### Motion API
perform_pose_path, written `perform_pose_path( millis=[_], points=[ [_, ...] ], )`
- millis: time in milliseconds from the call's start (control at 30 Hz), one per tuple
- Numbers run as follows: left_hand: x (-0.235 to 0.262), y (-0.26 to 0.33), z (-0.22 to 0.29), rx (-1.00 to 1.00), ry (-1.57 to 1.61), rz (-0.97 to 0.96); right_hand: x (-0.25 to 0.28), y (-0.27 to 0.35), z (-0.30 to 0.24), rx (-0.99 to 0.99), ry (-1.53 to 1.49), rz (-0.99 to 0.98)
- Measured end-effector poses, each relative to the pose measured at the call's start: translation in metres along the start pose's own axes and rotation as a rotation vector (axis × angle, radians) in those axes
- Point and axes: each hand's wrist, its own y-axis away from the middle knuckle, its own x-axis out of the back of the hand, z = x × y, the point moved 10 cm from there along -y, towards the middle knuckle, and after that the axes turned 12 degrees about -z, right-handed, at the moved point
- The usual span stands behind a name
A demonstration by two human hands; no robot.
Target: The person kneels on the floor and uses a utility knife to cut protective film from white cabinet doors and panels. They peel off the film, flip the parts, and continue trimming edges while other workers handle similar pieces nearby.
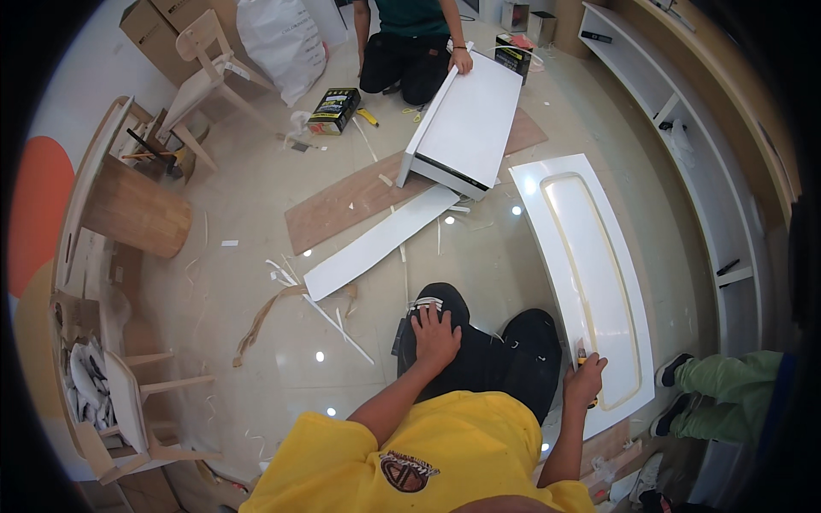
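My left hand (437, 339) lies on my left knee with its fingers spread, holding nothing. My right hand (585, 381) is wrapped round a yellow-and-black utility knife (582, 354), mostly hidden by the fingers. It is over the left edge of a long white panel (554, 221) on my right. A yellowish line forms a rounded outline on the panel's face, and the knife's end is close to that line's left side. Whether the blade touches the panel cannot be made out.
Across from me a co-worker kneels, one hand (461, 61) on a white box-like cabinet piece (470, 111). Beneath it lie a brown board (342, 205) and a white strip board (376, 244). Offcuts, a black can (333, 111) and another yellow knife (368, 117) litter the floor. Someone in green trousers (727, 398) stands right.
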Motion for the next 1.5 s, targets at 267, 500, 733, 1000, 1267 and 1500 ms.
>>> perform_pose_path(
  millis=[267,500,733,1000,1267,1500],
  points=[
    [0.002,0.001,-0.002,0.001,-0.038,0.020,-0.001,0.000,-0.004,-0.004,0.010,-0.023],
    [-0.001,-0.009,0.003,-0.009,-0.121,-0.002,-0.006,-0.016,0.013,0.110,0.005,-0.041],
    [-0.002,-0.010,0.005,0.007,-0.070,-0.006,0.046,-0.077,0.047,0.194,0.103,-0.021],
    [-0.003,-0.019,0.012,0.018,-0.097,-0.042,0.107,-0.168,0.108,0.224,-0.034,-0.069],
    [-0.005,-0.029,0.028,0.006,-0.171,-0.068,0.042,-0.223,0.174,-0.010,-0.252,-0.366],
    [-0.006,-0.043,0.038,0.010,-0.262,-0.140,0.005,-0.241,0.214,-0.118,-0.432,-0.485]
  ],
)
